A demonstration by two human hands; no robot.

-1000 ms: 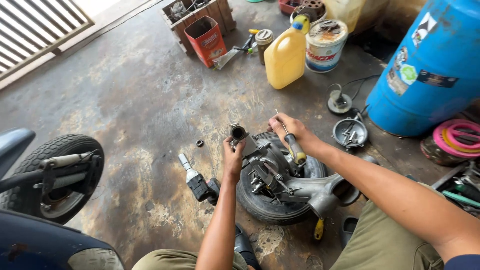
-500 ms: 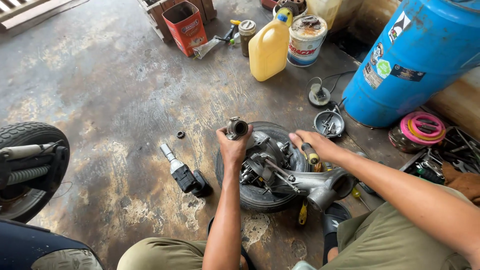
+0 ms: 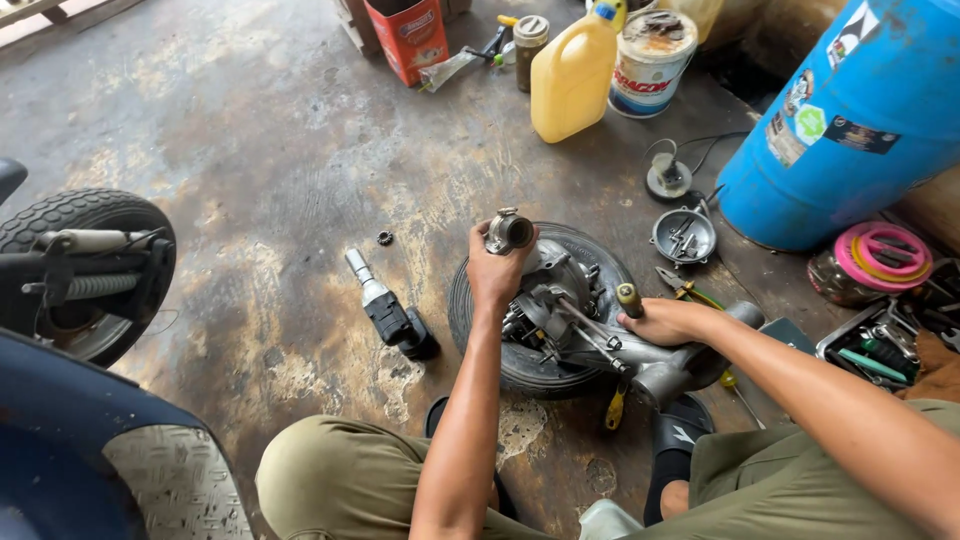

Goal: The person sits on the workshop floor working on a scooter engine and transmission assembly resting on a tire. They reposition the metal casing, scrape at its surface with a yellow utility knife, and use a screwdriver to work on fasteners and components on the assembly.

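Near centre lay the wheel and engine assembly (image 3: 560,330), apparently mid-strip: a part seemed just freed. The left hand (image 3: 493,272) was clamped on a short metal cylinder (image 3: 509,231) above the tyre's far-left edge. The right hand (image 3: 668,320) gripped a yellow-tipped tool handle (image 3: 629,299), its working end hidden. Setting the cylinder down likely demanded clear floor.
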